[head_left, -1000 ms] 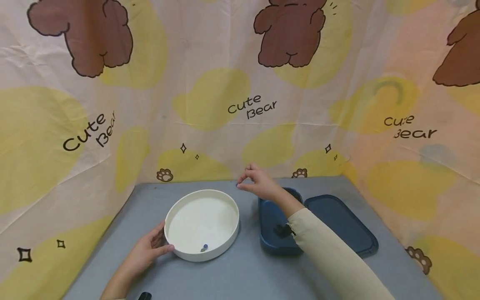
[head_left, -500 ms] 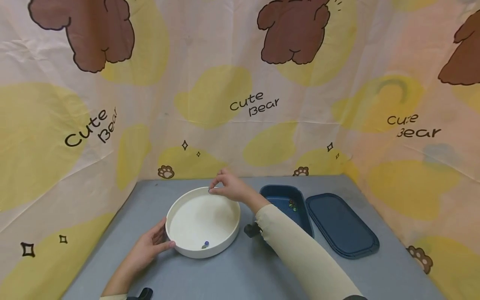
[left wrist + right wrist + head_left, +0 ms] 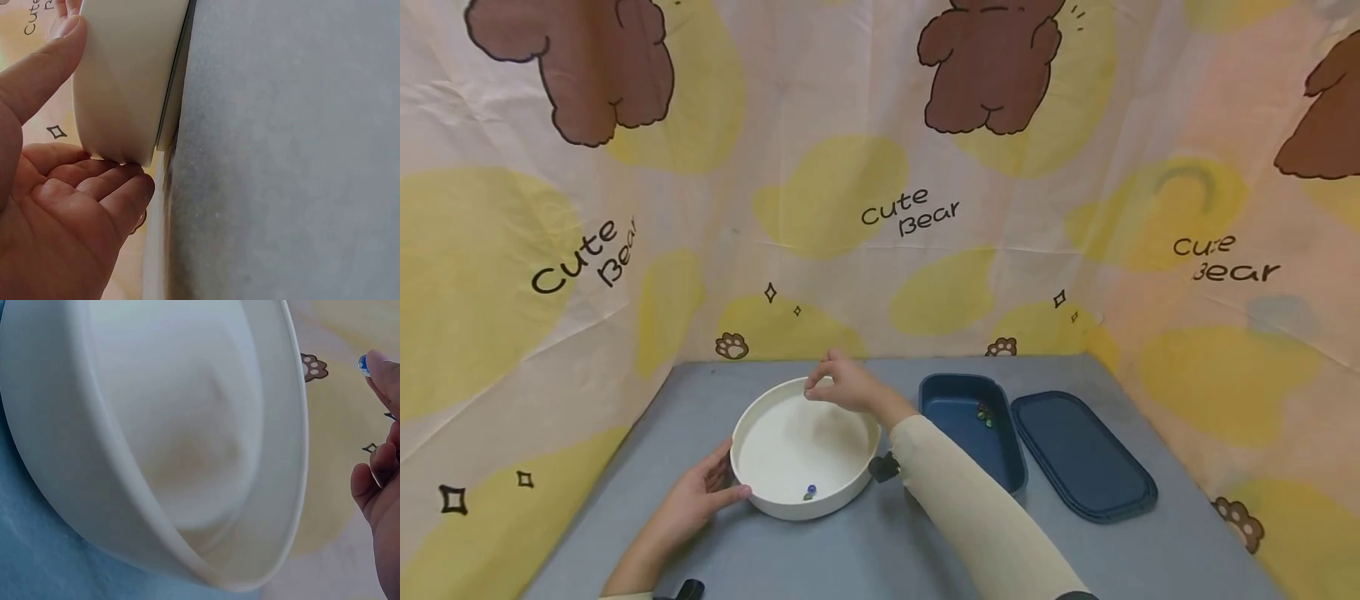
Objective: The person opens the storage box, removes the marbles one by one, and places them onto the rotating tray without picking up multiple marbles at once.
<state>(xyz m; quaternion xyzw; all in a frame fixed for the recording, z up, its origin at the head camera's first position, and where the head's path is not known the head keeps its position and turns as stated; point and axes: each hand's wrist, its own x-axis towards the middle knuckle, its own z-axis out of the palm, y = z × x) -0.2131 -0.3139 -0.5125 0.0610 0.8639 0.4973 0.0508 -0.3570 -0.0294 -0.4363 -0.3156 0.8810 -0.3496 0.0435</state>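
Note:
A white round tray (image 3: pixel 797 442) stands on the grey table, left of centre. My left hand (image 3: pixel 696 500) holds it by its left side, thumb at the rim and fingers against the outer wall, as the left wrist view shows. Over the tray's far edge, my right hand (image 3: pixel 844 387) pinches a small blue marble (image 3: pixel 364 365) between thumb and finger; the marble shows in the right wrist view. Two more marbles lie close together inside the tray near its front wall, a blue marble (image 3: pixel 812 489) and a greyish-green marble (image 3: pixel 808 497).
Right of the tray is a dark blue rectangular box (image 3: pixel 951 429) with several marbles (image 3: pixel 985 415) along its right side. Its dark blue lid (image 3: pixel 1086 458) lies flat beside it. A patterned curtain (image 3: pixel 820 208) closes off the back and sides of the table (image 3: pixel 842 558).
My right hand has moved left from beside the blue box to above the tray's far rim, bringing the marble. The left hand has stayed on the tray.

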